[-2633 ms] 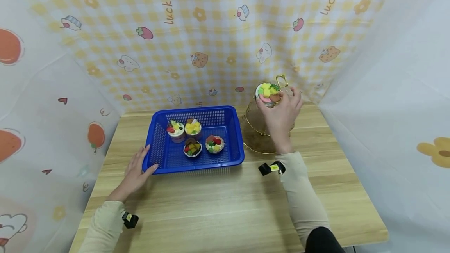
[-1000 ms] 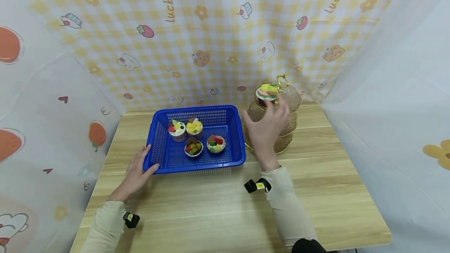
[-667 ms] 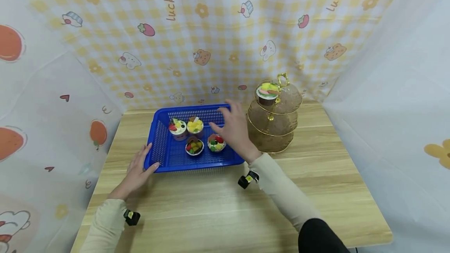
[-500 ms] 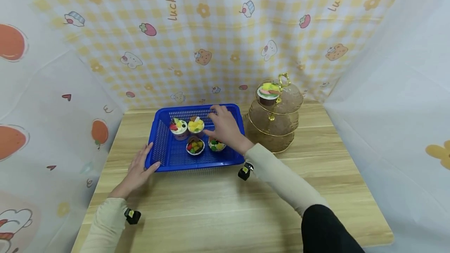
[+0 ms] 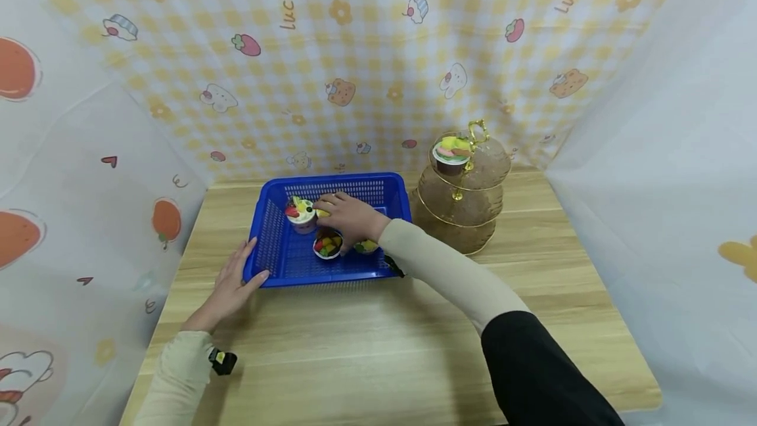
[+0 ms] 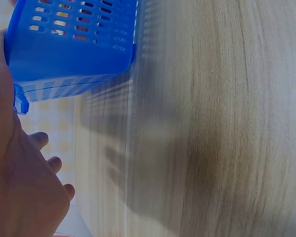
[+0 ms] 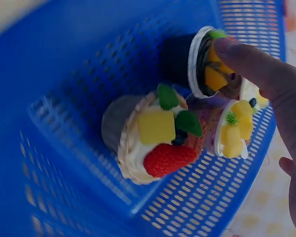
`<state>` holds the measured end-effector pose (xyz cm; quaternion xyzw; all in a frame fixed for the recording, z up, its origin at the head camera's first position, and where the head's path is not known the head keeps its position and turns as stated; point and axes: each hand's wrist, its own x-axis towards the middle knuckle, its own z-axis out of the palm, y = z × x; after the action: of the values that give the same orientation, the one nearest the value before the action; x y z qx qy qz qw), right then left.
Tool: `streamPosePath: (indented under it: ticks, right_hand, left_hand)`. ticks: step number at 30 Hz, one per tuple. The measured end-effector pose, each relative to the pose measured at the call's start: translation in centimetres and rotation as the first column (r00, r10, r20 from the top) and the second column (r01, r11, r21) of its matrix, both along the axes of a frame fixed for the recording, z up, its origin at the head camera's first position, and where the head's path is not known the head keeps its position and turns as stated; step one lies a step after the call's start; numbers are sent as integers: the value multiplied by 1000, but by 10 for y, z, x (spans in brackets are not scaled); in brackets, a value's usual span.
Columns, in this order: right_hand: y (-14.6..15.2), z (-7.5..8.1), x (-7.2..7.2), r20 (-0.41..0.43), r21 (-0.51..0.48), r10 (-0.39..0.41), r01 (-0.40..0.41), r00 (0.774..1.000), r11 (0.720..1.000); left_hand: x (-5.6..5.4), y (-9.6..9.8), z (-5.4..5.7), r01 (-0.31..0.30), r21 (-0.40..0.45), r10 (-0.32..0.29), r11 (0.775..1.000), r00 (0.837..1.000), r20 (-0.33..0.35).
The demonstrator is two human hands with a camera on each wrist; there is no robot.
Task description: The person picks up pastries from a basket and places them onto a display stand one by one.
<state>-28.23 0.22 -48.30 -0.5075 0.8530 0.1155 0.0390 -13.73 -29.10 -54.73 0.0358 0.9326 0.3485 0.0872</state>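
My left hand [image 5: 230, 286] rests at the front-left corner of a blue plastic basket [image 5: 278, 184], thumb on the front rim and straight fingers along the left side. Over the basket, my right hand [image 5: 353, 217] reaches with spread fingers. In the right wrist view its thumb [image 7: 232, 52] overlaps the fruit topping of a dark dessert cup [image 7: 207, 74]. Beside that stand a dessert cup with yellow cubes [image 7: 232, 131] and a fluted strawberry tart cup [image 7: 153, 133]. A white-topped dessert cup with strawberry [image 5: 302, 214] sits left of the right fingers. The right hand partly hides the yellow-topped one.
A gold-rimmed three-tier stand [image 5: 473, 208] stands right of the basket, a brown dessert cup [image 5: 452, 155] on its top tier. Everything is on a wooden table [image 5: 367, 354], with a yellow checked curtain [image 5: 378, 51] behind.
My right hand released the brown dessert cup on the stand's top tier, then moved left over the basket and down to the cups. The left hand stays at the basket corner.
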Motion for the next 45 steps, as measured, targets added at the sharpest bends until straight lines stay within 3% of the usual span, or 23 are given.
streamPosePath:
  ticks: [3,8,17,25,32,45]
  right_hand:
    - [-9,-1,-2,-51,102,35,-30,998,994]
    - [-19,-7,-5,-89,181,28,-11,996,983]
    - [-25,-14,-9,-84,201,29,-12,996,979]
    - [-26,-19,-12,-83,236,48,-27,995,971]
    - [-25,-22,-14,-81,219,43,-25,996,975]
    - [-26,-23,-17,4,110,12,-12,1000,994]
  left_hand:
    - [-1,0,0,-3,-3,3,1000,1000,-2]
    - [-3,2,-2,-7,-6,7,1000,1000,0]
    - [-3,3,-8,-18,-5,18,1000,1000,5]
    - [-2,2,-5,-30,-4,30,1000,999,19]
    - [0,3,-4,-39,-19,39,999,999,28]
    - [-1,2,-2,-39,-25,40,999,999,18]
